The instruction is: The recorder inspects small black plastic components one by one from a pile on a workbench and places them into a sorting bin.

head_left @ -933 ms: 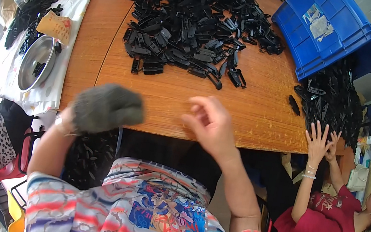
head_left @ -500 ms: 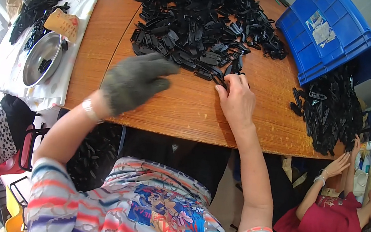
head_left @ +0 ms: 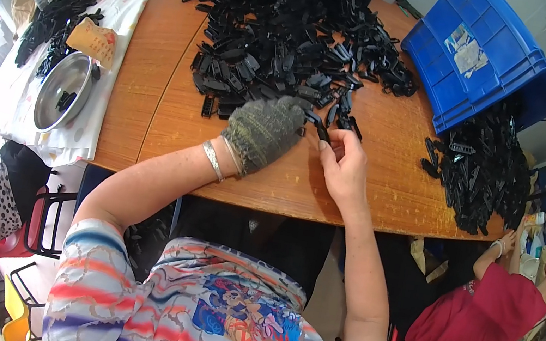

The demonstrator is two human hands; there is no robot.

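My left hand (head_left: pixel 264 133), in a dark grey knitted glove, reaches over the near edge of a heap of small black plastic parts (head_left: pixel 285 51). Its fingers curl away and are mostly hidden, so what they grip does not show. Close to its fingertips is the upper end of a long black plastic part (head_left: pixel 322 132). My bare right hand (head_left: pixel 345 164) pinches the lower end of that part between thumb and fingers, just above the table. More loose black parts lie right around both hands.
A blue plastic crate (head_left: pixel 476 60) stands tilted at the right, beside another pile of black parts (head_left: pixel 476 174). A steel bowl (head_left: pixel 48 103) sits on a white cloth at the left, near a yellowish paper piece (head_left: pixel 92 40). Co-workers sit on both sides of the wooden table (head_left: pixel 167 161).
My left hand has moved right, toward my right hand, and its fingers have curled in. My right hand has drawn slightly back from the heap with a black part.
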